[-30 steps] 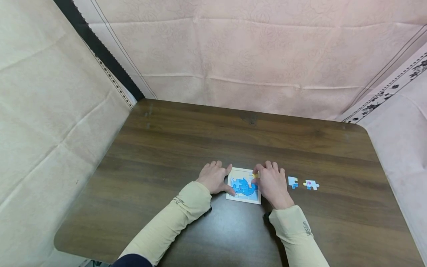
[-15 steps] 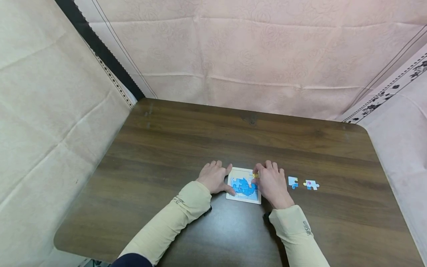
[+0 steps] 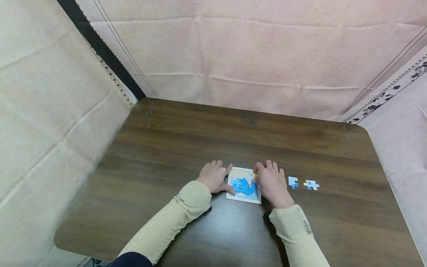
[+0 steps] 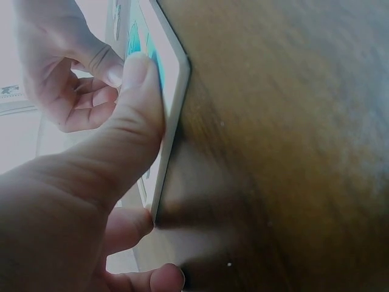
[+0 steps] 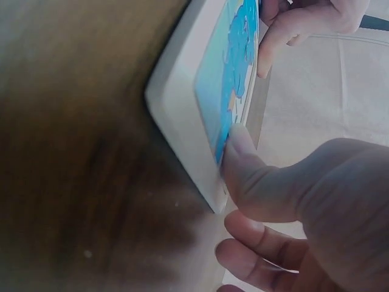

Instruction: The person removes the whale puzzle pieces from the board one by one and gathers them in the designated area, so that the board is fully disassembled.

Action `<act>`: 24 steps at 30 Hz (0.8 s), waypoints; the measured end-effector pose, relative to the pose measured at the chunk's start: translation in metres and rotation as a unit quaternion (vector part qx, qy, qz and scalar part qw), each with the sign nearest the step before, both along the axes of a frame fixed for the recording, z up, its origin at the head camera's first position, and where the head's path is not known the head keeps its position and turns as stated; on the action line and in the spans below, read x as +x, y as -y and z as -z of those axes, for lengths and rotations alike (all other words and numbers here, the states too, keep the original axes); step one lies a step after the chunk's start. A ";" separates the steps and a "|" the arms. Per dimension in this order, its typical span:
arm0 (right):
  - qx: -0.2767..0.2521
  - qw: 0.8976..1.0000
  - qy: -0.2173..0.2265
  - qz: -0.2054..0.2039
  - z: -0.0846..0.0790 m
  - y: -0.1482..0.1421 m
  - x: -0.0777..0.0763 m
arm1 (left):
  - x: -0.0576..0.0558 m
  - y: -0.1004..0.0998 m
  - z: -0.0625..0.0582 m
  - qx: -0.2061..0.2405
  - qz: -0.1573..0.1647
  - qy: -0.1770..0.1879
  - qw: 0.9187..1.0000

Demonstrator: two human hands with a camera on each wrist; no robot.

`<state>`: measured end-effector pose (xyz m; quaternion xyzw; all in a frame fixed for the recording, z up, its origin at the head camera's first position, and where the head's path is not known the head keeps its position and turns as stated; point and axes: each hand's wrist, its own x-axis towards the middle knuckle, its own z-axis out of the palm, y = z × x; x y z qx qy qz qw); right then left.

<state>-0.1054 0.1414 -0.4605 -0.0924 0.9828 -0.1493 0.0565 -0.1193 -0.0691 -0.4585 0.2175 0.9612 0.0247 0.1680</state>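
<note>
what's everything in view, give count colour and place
table: 1, brown, centre
puzzle board: 1, pale frame and blue picture, on the table
yellow piece: 1, yellow, board's upper right, partly hidden
loose pieces: 2, blue and white with yellow bits, right of the board
cloth: count unclear, pale pink and off-white, around the table
black strip: 1, black, upper left
patterned trim: 2, black on white, left and right
sleeves: 2, cream, forearms
upper sleeve: 1, navy, bottom left
left hand: 1, bare, at the board's left edge
right hand: 1, bare, at the yellow piece
</note>
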 end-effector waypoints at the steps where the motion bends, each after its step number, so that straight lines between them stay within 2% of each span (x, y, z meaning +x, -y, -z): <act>1: -0.002 1.000 0.001 0.000 0.000 0.000 0.000 | 0.000 0.000 0.000 0.000 0.001 -0.001 1.000; 24: -0.041 0.998 -0.041 -0.002 0.000 -0.001 0.004 | 0.000 -0.001 0.000 -0.006 -0.003 0.005 1.000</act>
